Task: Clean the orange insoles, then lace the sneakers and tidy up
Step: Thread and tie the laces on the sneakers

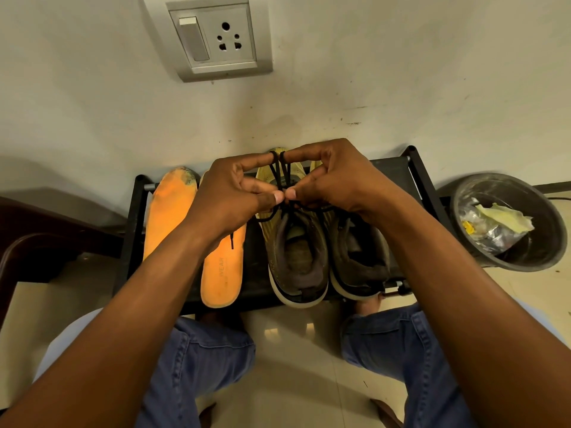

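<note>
i count two orange insoles (173,211) left, two sneakers (296,251) right; my left hand (230,196) and right hand (327,183) pinch seemingly one black lace (279,171) above them.

Two insoles (173,211), two sneakers (296,261), one bin (553,242).

My arms are bare to the elbow, my hands (230,193) without rings; I wear blue denim jeans (197,362) with stitched seams, feet bare.
</note>
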